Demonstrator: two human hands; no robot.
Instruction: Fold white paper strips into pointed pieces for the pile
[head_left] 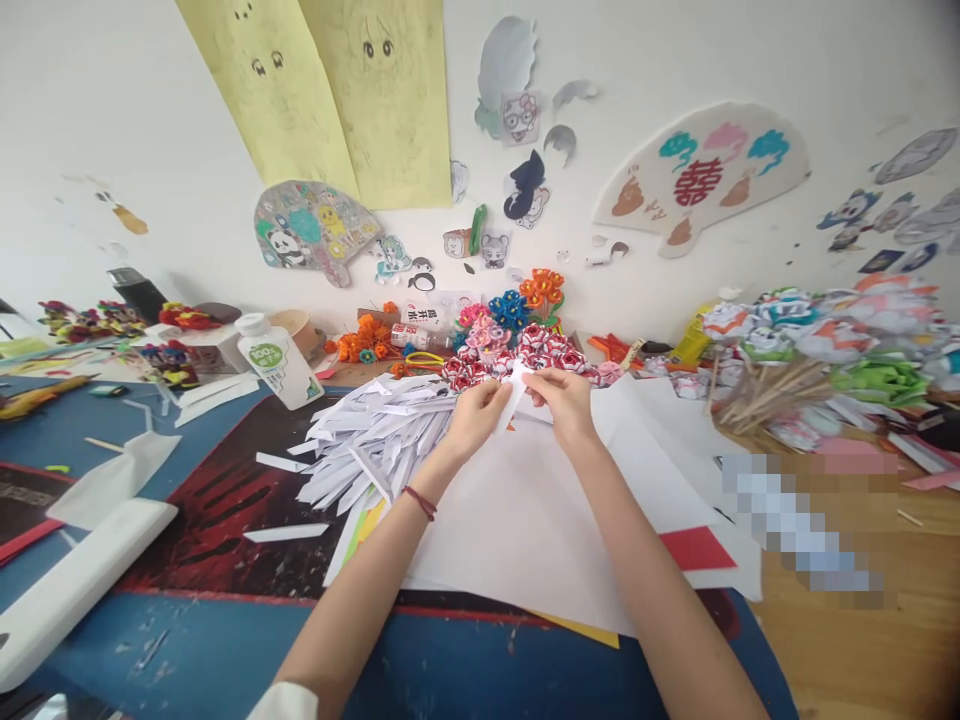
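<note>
A small folded strip of white paper is pinched between my two hands, above large white sheets. My left hand grips its left side with thumb and fingers closed. On the other side, my right hand pinches the upper right end. Left of my hands lies a heap of folded white paper strips, with a few loose ones beside it. The white paper sheets spread beneath both forearms. Just behind my hands stand red-and-white paper flowers, partly hidden by my fingers.
A white bottle stands behind the heap. Orange, blue and pink flowers stand near the wall. Paper flowers on sticks crowd the right side. A long white object lies at the left on the blue table.
</note>
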